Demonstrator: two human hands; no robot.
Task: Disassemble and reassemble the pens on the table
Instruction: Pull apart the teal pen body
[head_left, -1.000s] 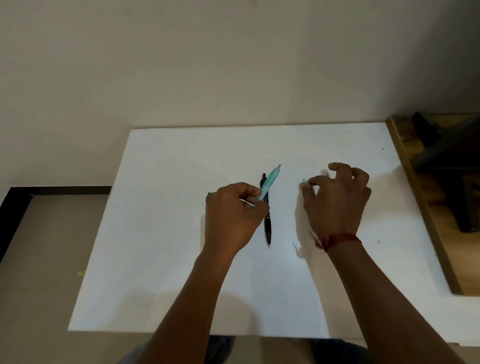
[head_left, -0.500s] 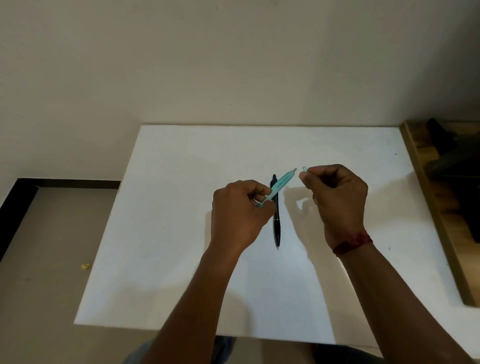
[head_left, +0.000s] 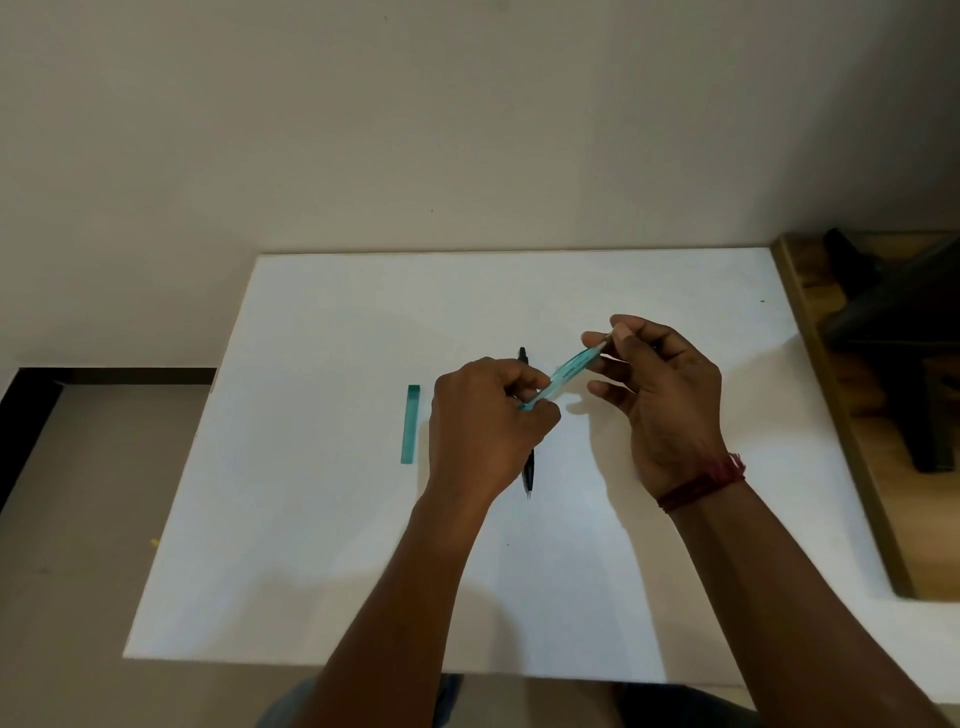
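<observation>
A translucent teal pen barrel (head_left: 570, 371) is held slanted above the white table (head_left: 322, 519). My left hand (head_left: 488, 431) grips its lower end. My right hand (head_left: 660, 400) pinches its upper end between thumb and forefinger; whatever small part sits there is hidden by the fingers. A black pen (head_left: 527, 467) lies on the table under my left hand, partly covered, tip toward me. A teal pen cap (head_left: 410, 423) lies flat on the table left of my left hand.
A wooden-framed surface (head_left: 831, 415) adjoins the table's right edge, with a dark object (head_left: 904, 332) on it. A plain wall stands behind the table. Floor shows at the left, past the table edge.
My right hand rose from the table with a small piece and came to the upper end of the teal barrel, now pinching it. The left hand kept its hold and tilted the barrel rightward.
</observation>
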